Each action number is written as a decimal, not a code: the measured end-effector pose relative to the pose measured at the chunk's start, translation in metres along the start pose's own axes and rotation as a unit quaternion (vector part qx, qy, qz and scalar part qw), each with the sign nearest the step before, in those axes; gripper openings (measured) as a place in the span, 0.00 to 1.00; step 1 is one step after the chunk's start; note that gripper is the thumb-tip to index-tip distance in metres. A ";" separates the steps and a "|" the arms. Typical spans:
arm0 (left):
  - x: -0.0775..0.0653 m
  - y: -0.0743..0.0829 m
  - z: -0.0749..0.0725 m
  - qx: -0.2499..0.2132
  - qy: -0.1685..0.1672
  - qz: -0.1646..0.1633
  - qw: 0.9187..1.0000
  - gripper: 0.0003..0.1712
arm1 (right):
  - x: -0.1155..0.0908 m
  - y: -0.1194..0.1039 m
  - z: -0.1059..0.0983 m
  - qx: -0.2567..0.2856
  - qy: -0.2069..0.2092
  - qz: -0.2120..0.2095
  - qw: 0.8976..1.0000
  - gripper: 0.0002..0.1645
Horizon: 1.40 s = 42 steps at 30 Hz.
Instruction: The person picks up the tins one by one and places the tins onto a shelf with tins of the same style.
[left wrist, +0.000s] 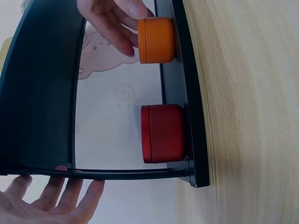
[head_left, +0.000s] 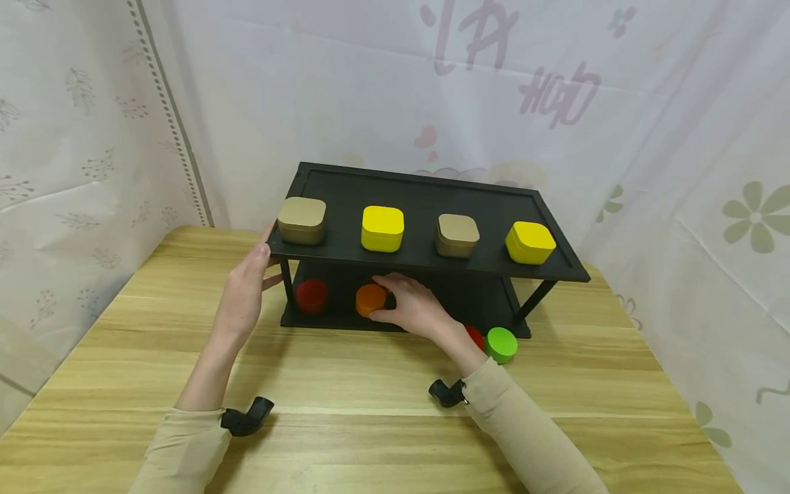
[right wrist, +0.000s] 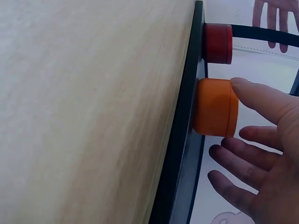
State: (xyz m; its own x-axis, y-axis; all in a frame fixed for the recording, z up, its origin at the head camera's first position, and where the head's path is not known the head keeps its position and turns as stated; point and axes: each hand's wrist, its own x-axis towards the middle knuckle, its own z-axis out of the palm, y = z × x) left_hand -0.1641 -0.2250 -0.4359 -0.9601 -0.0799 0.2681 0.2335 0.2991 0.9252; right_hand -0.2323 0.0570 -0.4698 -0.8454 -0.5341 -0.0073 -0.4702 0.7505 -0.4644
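Note:
A black two-tier rack (head_left: 420, 195) stands on the table. On its lower shelf sits an orange round lidded tin (head_left: 370, 300), with a dark red round tin (head_left: 311, 297) to its left. My right hand (head_left: 415, 305) reaches over the lower shelf from the right; in the right wrist view the thumb tip is right at the orange lid's rim and the other fingers spread loosely beside it. My left hand (head_left: 243, 295) is at the rack's left end, its straight fingers (left wrist: 70, 193) against the side bar and the thumb at the upper shelf's front corner.
Along the upper shelf stand two beige square tins (head_left: 302, 221) (head_left: 457, 235) alternating with two yellow square tins (head_left: 382, 228) (head_left: 531, 242). In front of the rack at right are a green round tin (head_left: 500, 345) and a red one (head_left: 474, 336), partly hidden by my right forearm. A printed curtain (head_left: 370, 82) hangs behind.

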 end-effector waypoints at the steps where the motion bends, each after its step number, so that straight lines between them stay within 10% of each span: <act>1: 0.000 0.000 0.000 0.002 0.000 0.000 1.000 0.29 | -0.002 0.000 -0.001 0.000 0.004 0.000 1.000 0.43; 42: 0.003 0.000 0.000 0.014 -0.006 0.001 1.000 0.28 | -0.117 0.046 -0.030 0.012 0.152 0.018 0.988 0.40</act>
State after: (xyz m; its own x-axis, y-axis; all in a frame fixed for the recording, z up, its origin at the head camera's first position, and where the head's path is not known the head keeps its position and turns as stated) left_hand -0.1672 -0.2256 -0.4352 -0.9616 -0.0689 0.2658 0.2302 0.3259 0.9170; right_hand -0.1629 0.1653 -0.4634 -0.9007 -0.3620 0.2404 -0.4345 0.7555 -0.4903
